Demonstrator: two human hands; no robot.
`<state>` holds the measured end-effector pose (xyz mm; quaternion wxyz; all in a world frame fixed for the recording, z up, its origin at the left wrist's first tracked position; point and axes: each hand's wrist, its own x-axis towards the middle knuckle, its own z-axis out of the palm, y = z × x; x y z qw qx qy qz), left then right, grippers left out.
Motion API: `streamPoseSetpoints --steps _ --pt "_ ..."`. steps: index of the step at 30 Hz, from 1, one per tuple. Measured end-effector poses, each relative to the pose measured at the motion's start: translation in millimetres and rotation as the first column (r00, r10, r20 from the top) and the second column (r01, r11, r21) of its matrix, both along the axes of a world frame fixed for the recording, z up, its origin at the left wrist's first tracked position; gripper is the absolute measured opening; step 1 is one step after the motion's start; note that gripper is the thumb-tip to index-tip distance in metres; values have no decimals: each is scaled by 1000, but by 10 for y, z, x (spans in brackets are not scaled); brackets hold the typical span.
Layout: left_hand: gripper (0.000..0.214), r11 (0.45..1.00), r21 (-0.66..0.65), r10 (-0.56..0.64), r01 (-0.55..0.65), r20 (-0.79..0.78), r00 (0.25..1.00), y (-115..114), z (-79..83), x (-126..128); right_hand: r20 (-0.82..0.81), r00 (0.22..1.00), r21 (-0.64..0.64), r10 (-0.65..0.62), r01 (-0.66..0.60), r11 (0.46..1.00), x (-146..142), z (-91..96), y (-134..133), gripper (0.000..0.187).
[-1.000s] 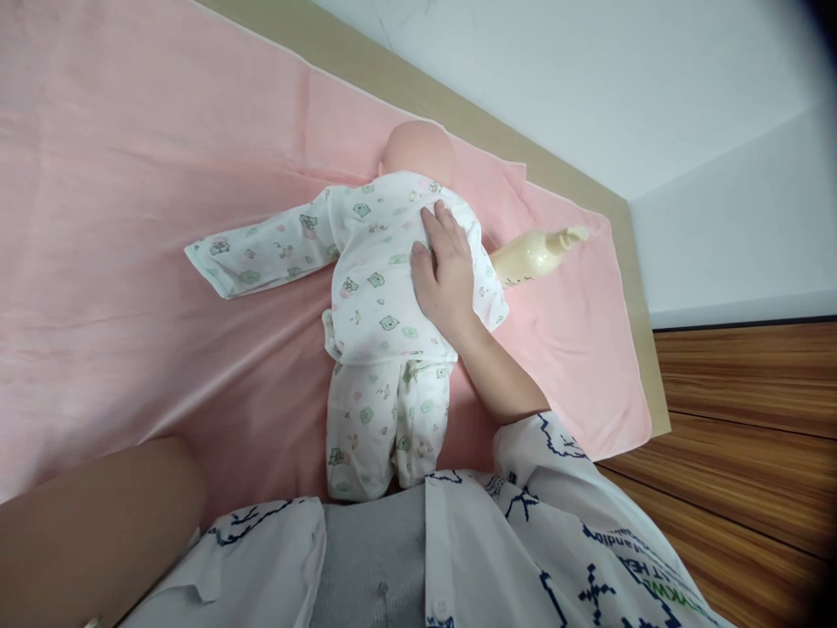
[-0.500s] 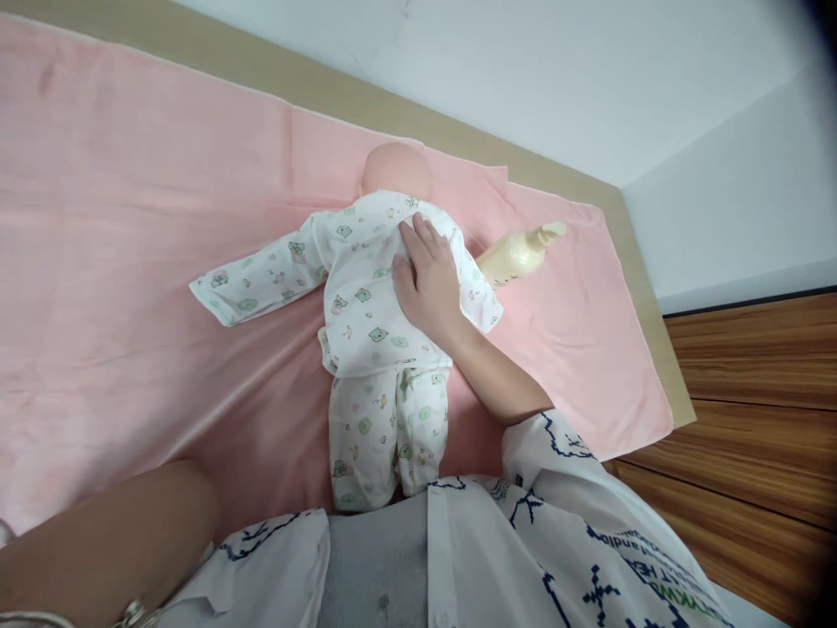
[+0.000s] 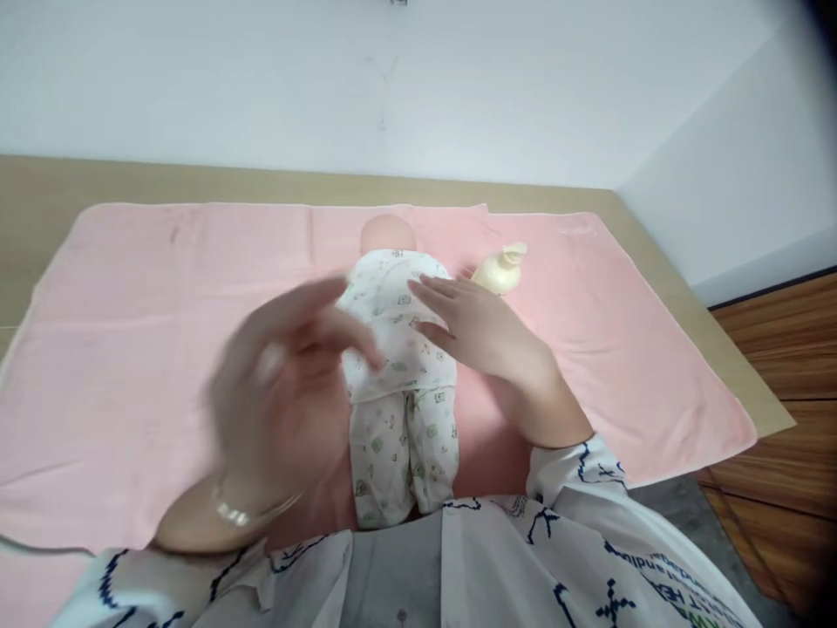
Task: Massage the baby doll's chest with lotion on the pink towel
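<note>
A baby doll point(image 3: 388, 234) lies face down, its head toward the wall, dressed in a white patterned top point(image 3: 385, 288) and matching trousers point(image 3: 383, 453). My left hand point(image 3: 288, 384), blurred by motion, is raised in front of the doll's left side with its fingers apart and curved, holding nothing. Over the right side of the doll's back is my right hand point(image 3: 480, 327), fingers stretched out and also empty. Whether it touches the top I cannot tell. Just beyond the right hand lies a pale yellow pump bottle point(image 3: 500, 272), its lower part hidden.
A pink blanket point(image 3: 150, 331) spreads beneath the doll over a light wooden table point(image 3: 261, 181). White walls point(image 3: 275, 87) stand behind and to the right. Brown wood-grain panels point(image 3: 785, 366) are beyond the table's right edge.
My left hand has come up into view from the lower left. My right hand, which lay flat on the doll's back, has shifted to the right. The view has tilted up and levelled.
</note>
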<state>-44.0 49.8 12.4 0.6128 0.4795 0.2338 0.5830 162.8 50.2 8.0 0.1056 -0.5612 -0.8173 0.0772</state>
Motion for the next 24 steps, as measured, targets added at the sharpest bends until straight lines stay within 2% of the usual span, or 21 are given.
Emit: streamPoseSetpoints --steps 1,2,4,6,9,13,15,18,24 --pt "46 999 38 -28 28 5 1000 91 -65 140 -7 1000 23 -22 22 999 74 74 -61 53" --pt "56 996 10 -90 90 12 996 194 -139 297 -13 998 36 -55 56 998 154 134 -113 54" --pt "61 952 -221 -213 214 25 977 406 -271 620 -23 987 45 -162 163 986 327 204 -181 56" --pt "65 839 -434 -323 327 87 942 575 -331 903 -20 957 48 -290 290 956 501 211 -196 58" --pt "70 688 -565 -378 455 257 890 702 -261 1214 -19 900 77 -435 435 897 702 157 -140 60" --pt "79 578 -613 -368 538 393 843 735 -119 1475 -22 878 59 -479 479 876 753 102 -29 57" --pt "79 551 -615 -365 563 429 826 738 -107 1547 -13 884 60 -467 467 882 698 97 15 51" --pt "78 554 -585 -364 592 469 804 734 -126 1584 30 881 102 -472 468 878 593 86 71 40" --pt "77 528 -565 -388 634 504 772 715 -172 1483 163 792 256 -589 542 800 473 12 168 33"
